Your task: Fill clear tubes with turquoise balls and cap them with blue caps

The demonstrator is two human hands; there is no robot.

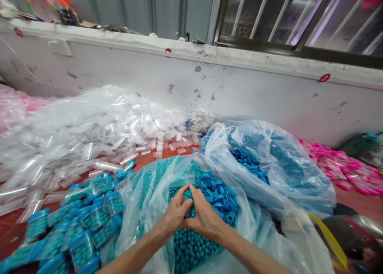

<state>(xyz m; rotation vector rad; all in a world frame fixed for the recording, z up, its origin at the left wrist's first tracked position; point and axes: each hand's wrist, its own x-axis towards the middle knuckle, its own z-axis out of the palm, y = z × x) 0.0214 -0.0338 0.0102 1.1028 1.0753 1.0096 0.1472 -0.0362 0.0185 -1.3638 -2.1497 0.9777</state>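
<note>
My left hand (pixel 176 210) and my right hand (pixel 205 215) meet at the fingertips above an open clear plastic bag (pixel 149 210). The fingers of both are bent and pinched together, and what lies between them is too small or too hidden to name. Round teal beads (pixel 194 246) fill the bag below my hands. A heap of blue plastic caps (pixel 220 194) lies on the beads, just right of my fingertips. To the left, several small clear containers (pixel 82 248) with blue lids hold teal beads in a loose pile.
Many empty clear plastic tubes (pixel 98 130) are heaped at the left and back on the red surface (pixel 143 160). Behind on the right stands another bag (pixel 287 178) with blue caps (pixel 248 162). Pink pieces (pixel 344 166) lie farther right. A white wall (pixel 254 94) runs behind.
</note>
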